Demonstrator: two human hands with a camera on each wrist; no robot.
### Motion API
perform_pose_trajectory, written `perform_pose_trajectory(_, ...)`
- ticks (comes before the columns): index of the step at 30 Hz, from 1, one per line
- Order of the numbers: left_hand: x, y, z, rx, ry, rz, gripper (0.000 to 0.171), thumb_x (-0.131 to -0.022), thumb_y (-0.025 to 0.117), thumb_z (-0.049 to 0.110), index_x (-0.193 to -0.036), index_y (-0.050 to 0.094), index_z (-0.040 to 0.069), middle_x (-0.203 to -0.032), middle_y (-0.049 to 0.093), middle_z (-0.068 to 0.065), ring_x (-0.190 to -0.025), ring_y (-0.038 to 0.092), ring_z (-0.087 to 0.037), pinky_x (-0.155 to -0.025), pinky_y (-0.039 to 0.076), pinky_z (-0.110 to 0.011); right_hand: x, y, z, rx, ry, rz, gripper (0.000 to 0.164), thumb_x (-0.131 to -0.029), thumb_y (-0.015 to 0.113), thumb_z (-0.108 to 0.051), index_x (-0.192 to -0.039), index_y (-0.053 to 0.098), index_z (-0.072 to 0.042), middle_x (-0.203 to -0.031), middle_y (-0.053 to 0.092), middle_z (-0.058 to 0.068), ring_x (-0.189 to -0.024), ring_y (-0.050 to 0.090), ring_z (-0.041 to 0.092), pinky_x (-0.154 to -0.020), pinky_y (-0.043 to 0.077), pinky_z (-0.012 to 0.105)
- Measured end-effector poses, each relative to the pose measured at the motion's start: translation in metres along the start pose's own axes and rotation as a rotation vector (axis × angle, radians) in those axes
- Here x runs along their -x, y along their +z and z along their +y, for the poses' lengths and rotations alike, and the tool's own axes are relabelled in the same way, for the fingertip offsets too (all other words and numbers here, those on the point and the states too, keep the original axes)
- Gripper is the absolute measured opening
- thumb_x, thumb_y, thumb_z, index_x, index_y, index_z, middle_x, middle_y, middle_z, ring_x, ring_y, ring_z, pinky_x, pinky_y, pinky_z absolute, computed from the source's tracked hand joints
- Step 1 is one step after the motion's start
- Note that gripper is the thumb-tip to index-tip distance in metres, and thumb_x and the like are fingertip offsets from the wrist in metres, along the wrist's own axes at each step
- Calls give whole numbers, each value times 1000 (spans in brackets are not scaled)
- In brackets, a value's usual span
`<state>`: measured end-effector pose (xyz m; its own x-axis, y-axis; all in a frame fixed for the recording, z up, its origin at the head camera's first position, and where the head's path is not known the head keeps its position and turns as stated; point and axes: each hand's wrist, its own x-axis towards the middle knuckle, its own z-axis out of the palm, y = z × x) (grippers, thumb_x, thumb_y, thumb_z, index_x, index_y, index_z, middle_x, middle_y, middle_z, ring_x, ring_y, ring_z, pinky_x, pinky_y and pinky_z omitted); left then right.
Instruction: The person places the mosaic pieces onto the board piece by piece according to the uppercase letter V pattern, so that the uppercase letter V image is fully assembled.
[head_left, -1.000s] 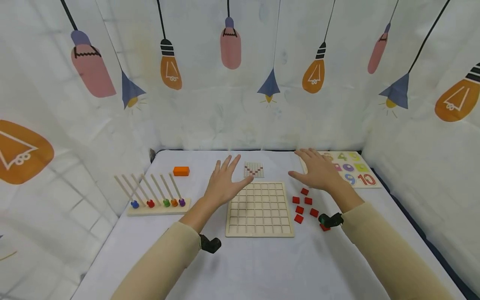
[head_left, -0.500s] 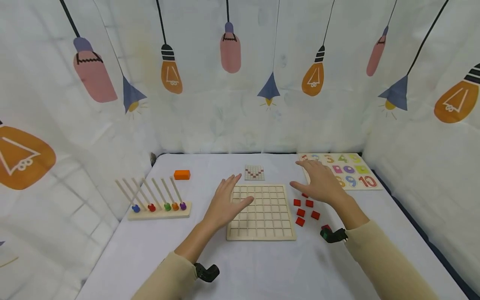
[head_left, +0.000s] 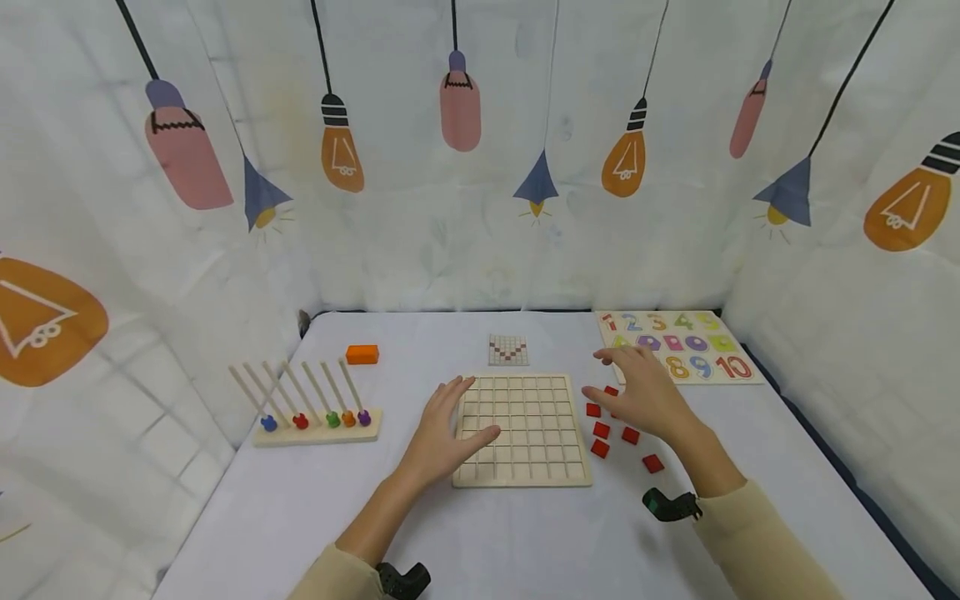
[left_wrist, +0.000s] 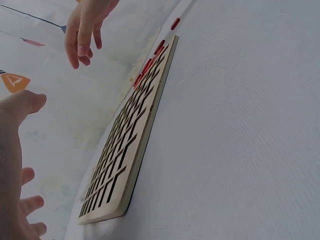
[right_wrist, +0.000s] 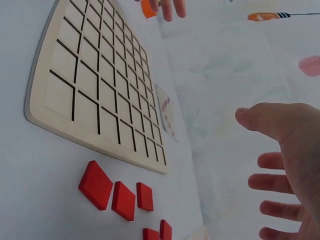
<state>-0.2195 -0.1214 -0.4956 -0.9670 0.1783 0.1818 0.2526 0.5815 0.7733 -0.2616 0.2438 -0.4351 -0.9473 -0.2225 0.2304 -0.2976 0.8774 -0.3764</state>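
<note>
A square wooden grid board [head_left: 522, 482] lies flat in the middle of the white table. My left hand [head_left: 442, 433] hovers at the board's left edge, thumb spread and fingers extended, holding nothing. Over several red square tiles [head_left: 600, 448] to the right of the board is my right hand [head_left: 647, 396], its fingers relaxed and nothing in them. In the right wrist view the red tiles [right_wrist: 96, 185] lie beside the board's corner, below the hand. Part of the tile group is hidden under the right hand in the head view. Behind the board lies a small patterned card [head_left: 508, 350].
At the left stands a wooden peg rack [head_left: 318, 433] with coloured beads on its upright rods. An orange block [head_left: 362, 355] sits behind it. A number puzzle board [head_left: 720, 343] is at the back right. Patterned cloth [head_left: 480, 250] surrounds the table.
Both hands have come down and toward me, the left to the board's left side and the right over the red tiles. The tiles and board stay where they were.
</note>
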Motion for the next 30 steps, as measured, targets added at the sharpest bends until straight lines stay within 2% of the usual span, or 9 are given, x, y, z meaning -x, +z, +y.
perform_pose_trajectory(7, 8, 0, -12, 1, -34, -10, 97, -91, 83, 64, -172, 42, 29, -183, 34, -4, -174, 16, -41, -131, 23, -84, 14, 5, -2, -40, 11, 5, 60, -96, 84, -55, -142, 70, -18, -137, 74, 7, -134, 55, 30, -107, 59, 62)
perform_pose_trajectory(10, 11, -1, -17, 2, -35, -29, 99, -89, 86, 63, -172, 43, 28, -182, 37, -4, -174, 17, -41, -132, 24, -82, 19, 8, -2, -38, 13, 7, 58, -95, 86, -52, -140, 71, -18, -138, 75, 8, -133, 55, 31, -105, 60, 62)
perform_pose_trajectory(16, 18, -3, -28, -6, -24, -82, 106, -84, 90, 65, -172, 43, 27, -181, 39, -4, -173, 20, -41, -134, 26, -78, 29, 17, 0, -38, 21, -2, 55, -94, 88, -48, -137, 74, -17, -129, 77, 8, -126, 57, 29, -98, 64, 52)
perform_pose_trajectory(19, 18, -4, -32, -13, -27, -94, 109, -82, 91, 67, -173, 41, 31, -181, 38, -2, -174, 19, -40, -134, 26, -76, 33, 19, 0, -60, 26, -2, 52, -94, 89, -45, -135, 75, -16, -125, 78, 7, -122, 58, 28, -95, 62, 48)
perform_pose_trajectory(25, 20, -5, -37, -60, -20, -100, 115, -79, 91, 72, -172, 42, 28, -180, 39, -3, -174, 18, -40, -135, 25, -75, 44, 24, -1, -64, 43, -3, 49, -92, 90, -45, -131, 77, -17, -123, 78, 5, -122, 57, 26, -91, 61, 48)
perform_pose_trajectory(30, 19, -4, -43, -98, -14, -108, 115, -77, 91, 73, -171, 44, 28, -180, 41, -3, -174, 19, -39, -135, 25, -75, 51, 33, 4, -59, 46, -10, 45, -91, 92, -42, -127, 79, -18, -116, 77, 1, -119, 57, 24, -86, 56, 41)
